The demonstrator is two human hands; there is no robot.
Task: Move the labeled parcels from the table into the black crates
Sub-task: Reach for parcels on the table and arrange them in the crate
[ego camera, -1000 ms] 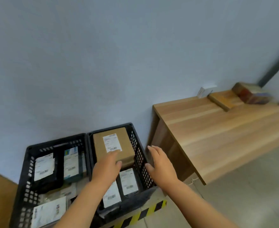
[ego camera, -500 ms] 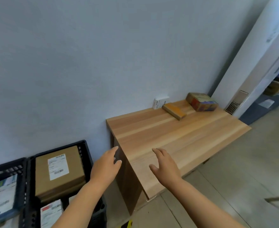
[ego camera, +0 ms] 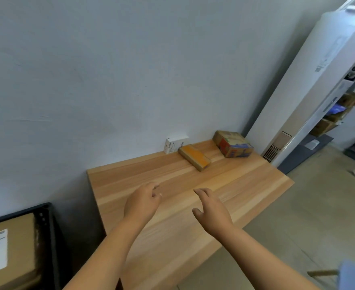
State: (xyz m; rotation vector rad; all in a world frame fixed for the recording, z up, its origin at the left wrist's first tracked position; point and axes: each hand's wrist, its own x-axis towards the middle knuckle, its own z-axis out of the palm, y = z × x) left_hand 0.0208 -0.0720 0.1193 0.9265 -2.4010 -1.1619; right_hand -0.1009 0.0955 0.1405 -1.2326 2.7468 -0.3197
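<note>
Three parcels lie at the far end of the wooden table [ego camera: 256, 185]: a small white box [ego camera: 173, 144] against the wall, a flat orange-brown parcel [ego camera: 194, 156] beside it, and a printed cardboard box [ego camera: 232, 144] to the right. My left hand [ego camera: 143, 203] and my right hand [ego camera: 211, 208] hover over the near half of the table, fingers relaxed, holding nothing, well short of the parcels. At the lower left, a black crate [ego camera: 46, 227] holds a brown labelled box [ego camera: 15, 248].
A grey wall runs behind the table. A tall white unit [ego camera: 310, 86] stands at the table's right end, with shelving holding cartons [ego camera: 340, 109] beyond it. Tiled floor lies to the right of the table.
The view has swung right, from the crates to the table. Both hands left the brown box in the crate and now reach forward over the tabletop.
</note>
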